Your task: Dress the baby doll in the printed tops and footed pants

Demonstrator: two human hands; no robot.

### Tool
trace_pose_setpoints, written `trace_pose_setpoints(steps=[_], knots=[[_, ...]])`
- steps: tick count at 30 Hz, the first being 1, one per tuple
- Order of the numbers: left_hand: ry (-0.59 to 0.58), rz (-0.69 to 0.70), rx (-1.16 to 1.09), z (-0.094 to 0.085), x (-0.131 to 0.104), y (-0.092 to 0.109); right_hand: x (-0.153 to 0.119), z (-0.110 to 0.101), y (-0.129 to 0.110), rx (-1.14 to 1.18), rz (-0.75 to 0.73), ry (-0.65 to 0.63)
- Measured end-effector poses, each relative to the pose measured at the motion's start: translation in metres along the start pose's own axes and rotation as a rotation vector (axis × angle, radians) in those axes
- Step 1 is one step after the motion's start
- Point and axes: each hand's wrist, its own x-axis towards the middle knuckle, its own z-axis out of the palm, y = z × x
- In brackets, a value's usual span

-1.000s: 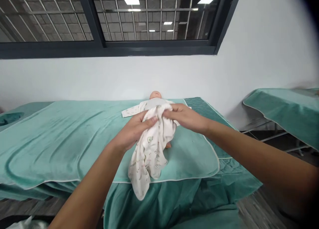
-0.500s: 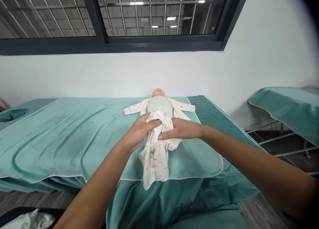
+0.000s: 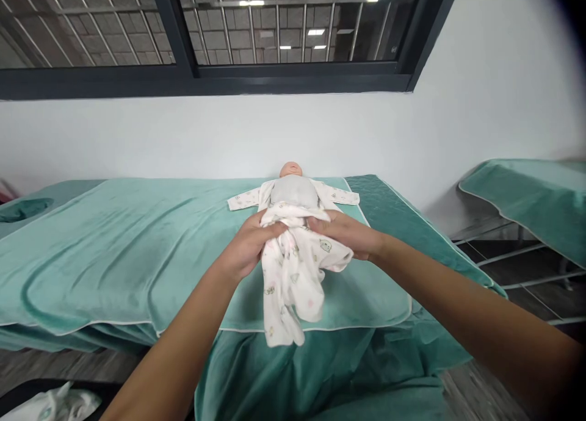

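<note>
Head view: one soft white cloth garment with small printed figures (image 3: 300,280), bunched at the top, limp and creased below, held over the near part of a smooth pale-green plush mat with white piping (image 3: 114,244). Left hand (image 3: 247,243) and right hand (image 3: 350,232), each clamped on the garment's gathered upper edge, apart from one another. Beyond: one doll with smooth round head and grey torso (image 3: 295,190), lying face-up, white printed sleeves (image 3: 245,199) outspread.

Looks like infant-care training room: green-draped beds (image 3: 110,250), 1 baby doll (image 3: 293,191) laid out, barred window (image 3: 293,36).
</note>
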Motion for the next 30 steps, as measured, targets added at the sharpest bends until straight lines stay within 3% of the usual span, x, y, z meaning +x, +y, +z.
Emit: trace_pose_setpoints(steps=[2,4,8,11,16,20,23,28,30], knots=[[0.046,0.021,-0.070,0.000,0.002,-0.002,-0.002,0.002,0.002,-0.114,0.068,-0.117],[0.053,0.009,-0.118,0.003,0.004,-0.004,-0.001,0.004,0.005,-0.192,0.093,-0.133],[0.056,-0.021,-0.197,0.012,0.004,-0.011,0.009,0.003,0.010,-0.109,-0.037,0.077],[-0.026,-0.143,-0.153,0.011,-0.001,-0.014,0.014,-0.002,0.010,0.020,-0.192,0.212],[-0.219,-0.240,-0.084,0.004,-0.008,-0.011,0.011,0.000,0.005,0.183,-0.215,0.270],[-0.052,-0.066,-0.245,0.009,0.001,-0.010,0.009,0.006,0.011,0.252,-0.201,0.252],[0.085,0.051,-0.363,0.015,0.010,-0.012,0.008,0.005,0.023,0.196,-0.095,0.188],[0.100,0.000,-0.343,0.022,0.013,-0.019,0.001,-0.002,0.037,0.055,0.090,-0.011],[0.081,-0.041,-0.304,0.022,0.011,-0.023,0.000,-0.006,0.037,0.063,0.065,0.023]])
